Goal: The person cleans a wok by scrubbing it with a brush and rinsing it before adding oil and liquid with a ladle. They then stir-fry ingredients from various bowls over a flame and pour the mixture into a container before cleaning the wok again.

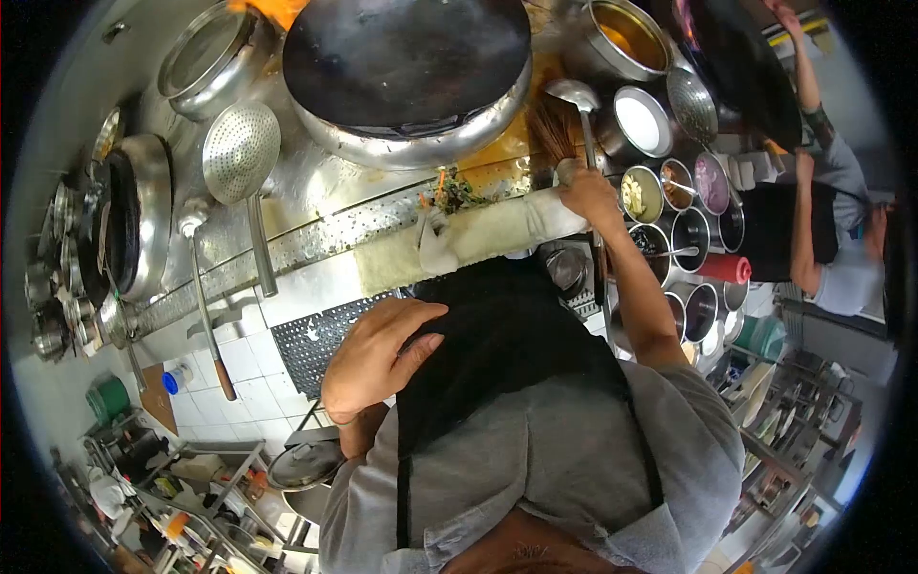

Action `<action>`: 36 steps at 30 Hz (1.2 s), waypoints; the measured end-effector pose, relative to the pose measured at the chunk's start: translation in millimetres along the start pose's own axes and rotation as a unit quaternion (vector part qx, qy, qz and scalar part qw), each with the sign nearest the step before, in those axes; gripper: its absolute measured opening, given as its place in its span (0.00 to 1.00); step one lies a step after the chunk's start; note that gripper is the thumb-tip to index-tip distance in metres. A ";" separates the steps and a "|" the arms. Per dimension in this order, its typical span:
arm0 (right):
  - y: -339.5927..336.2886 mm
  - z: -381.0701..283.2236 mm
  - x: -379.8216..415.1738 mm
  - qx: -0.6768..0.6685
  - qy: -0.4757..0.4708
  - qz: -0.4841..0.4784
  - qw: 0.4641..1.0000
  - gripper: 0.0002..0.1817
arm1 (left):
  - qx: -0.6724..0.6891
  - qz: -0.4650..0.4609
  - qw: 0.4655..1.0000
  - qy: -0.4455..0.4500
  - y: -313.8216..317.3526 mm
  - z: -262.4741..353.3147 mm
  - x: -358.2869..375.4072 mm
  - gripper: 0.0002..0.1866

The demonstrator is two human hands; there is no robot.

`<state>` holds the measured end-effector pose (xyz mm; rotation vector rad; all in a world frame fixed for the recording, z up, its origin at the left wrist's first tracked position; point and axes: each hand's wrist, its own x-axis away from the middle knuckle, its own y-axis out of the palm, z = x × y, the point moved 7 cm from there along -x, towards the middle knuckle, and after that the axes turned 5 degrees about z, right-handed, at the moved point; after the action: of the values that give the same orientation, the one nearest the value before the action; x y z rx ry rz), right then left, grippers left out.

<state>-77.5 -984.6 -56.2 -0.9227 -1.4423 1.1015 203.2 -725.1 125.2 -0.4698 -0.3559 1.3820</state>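
Brown, stiff-bristled: one brush [552,134], in your right hand [590,198], at the front of the steel tabletop [253,230], just right of the wok. Your right fingers are closed about its pale handle end; the bristles point forward, away from you.

Steel ladle [574,93], one: bowl forward, beside the bristles, its handle running back past your right hand. Whether your fingers also have hold of it, you cannot tell from this view.

Left hand [382,356], bare: before your black apron [512,335], fingers loosely bent, thumb apart, nothing seen in its hold.

Dark wok [406,57], large: ahead of you, in a rounded steel ring. Orange flame [271,10] beyond its left side.

Pale cloth [488,232], long: laid along the tabletop's front edge, reaching your right hand. Food scraps [451,193], green and orange: just beyond it.

Perforated skimmer [241,153]: left of the wok, handle toward you.

Pot of amber liquid [626,38] and container of white contents [643,121]: right of the ladle. Bowl of pale-yellow pieces [641,194]: near your right wrist. Red bottle [724,268]: beyond your right forearm.

Another person [813,220]: far right, arms extended.
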 end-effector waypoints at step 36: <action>-206.6 -48.3 -17.0 -0.540 -0.170 -0.065 0.822 0.40 | 0.042 0.163 0.977 -0.133 -41.2 -36.1 54.5 0.14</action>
<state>-23.3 -1051.0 138.7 -1.3867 -2.4641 0.2422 265.0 -680.3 113.8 -0.2806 -0.4503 1.7805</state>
